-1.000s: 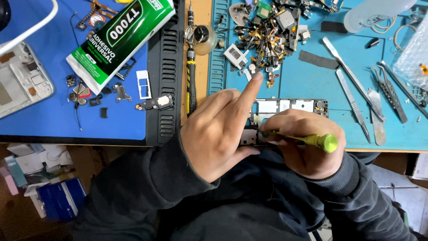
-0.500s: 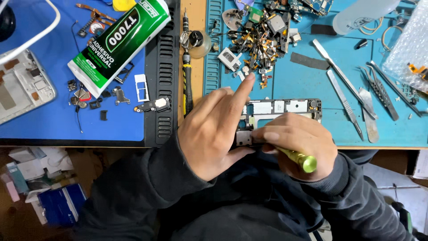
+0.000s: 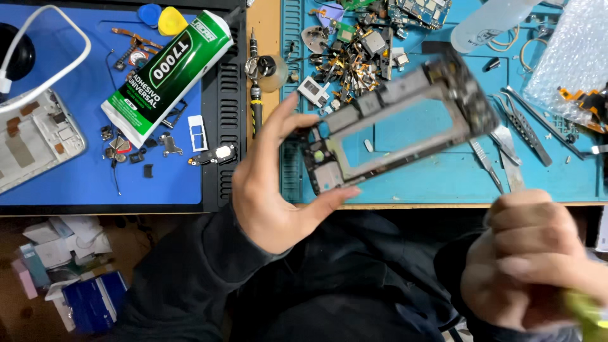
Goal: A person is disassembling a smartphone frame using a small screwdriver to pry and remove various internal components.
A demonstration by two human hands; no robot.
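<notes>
Two rubbery work mats are covering the bench: a dark blue one [image 3: 76, 183] on the person's left and a lighter, ribbed teal one [image 3: 418, 171] on the right, with bare wood showing between them. Lying slantwise on the blue mat is a fat green-and-white tube of adhesive [image 3: 161, 76], its skin glossy and slightly dented, beside a white phone housing [image 3: 35, 142] and scattered small metal brackets. On the teal mat, a heap of salvaged circuit scraps [image 3: 354, 50] is sitting near steel tweezers [image 3: 522, 126] and a crinkled sheet of bubble wrap [image 3: 570, 50].

Above the teal mat, the left hand [image 3: 272, 190] is holding up a phone frame [image 3: 392, 120], pinching its lower end between thumb and fingers. It is a thin rectangular shell with an open window, so the work looks well advanced: the frame is stripped of screen and back, though small boards are clinging to its ends. The right hand [image 3: 532, 259], blurred, is closing into a fist around a yellow-green tool handle [image 3: 586, 310], well apart from the frame.
</notes>
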